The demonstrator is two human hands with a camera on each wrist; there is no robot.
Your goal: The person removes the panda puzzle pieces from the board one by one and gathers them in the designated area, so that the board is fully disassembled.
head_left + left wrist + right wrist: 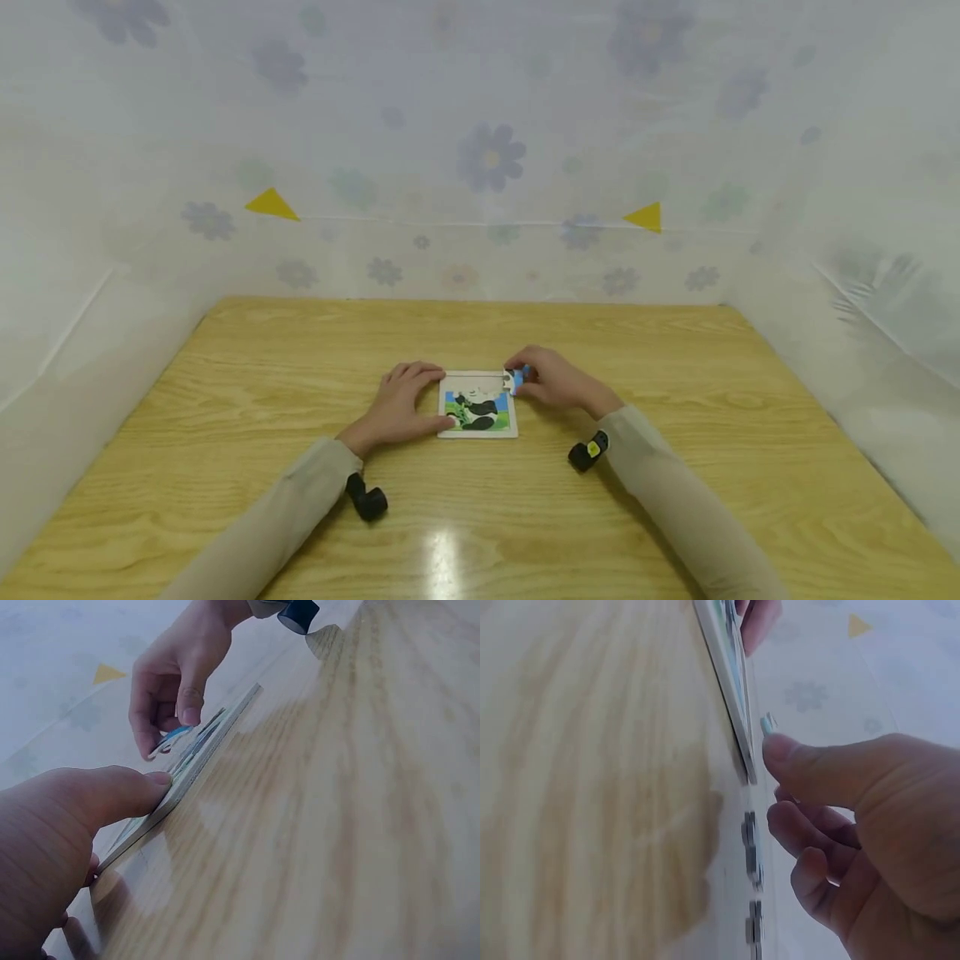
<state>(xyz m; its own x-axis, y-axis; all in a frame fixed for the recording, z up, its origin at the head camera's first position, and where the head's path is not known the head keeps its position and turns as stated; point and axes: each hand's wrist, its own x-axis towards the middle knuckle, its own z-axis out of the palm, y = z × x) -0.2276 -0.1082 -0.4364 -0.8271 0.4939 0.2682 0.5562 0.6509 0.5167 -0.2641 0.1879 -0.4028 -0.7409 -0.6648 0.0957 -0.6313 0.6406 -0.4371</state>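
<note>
A square panda jigsaw board (477, 435) with a pale frame lies flat on the table, its lower part filled with panda picture pieces. My left hand (405, 402) holds the board's left side, the thumb on the lower-left edge and the fingers by the upper-left corner. In the left wrist view, that thumb (127, 796) presses on the board's rim. Over the board's upper-right corner my right hand (558, 381) pinches a blue, white and black jigsaw piece (513, 382) between thumb and fingers. The right wrist view shows this piece (769, 723) tilted above the board, mostly hidden by the thumb.
Two loose jigsaw pieces, one nearer the board (751, 851) and one farther (755, 930), lie on the wooden table (480, 508) under the right hand. Pale flowered sheeting (480, 258) with yellow triangles encloses the back and sides. Each wrist carries a black camera (367, 498).
</note>
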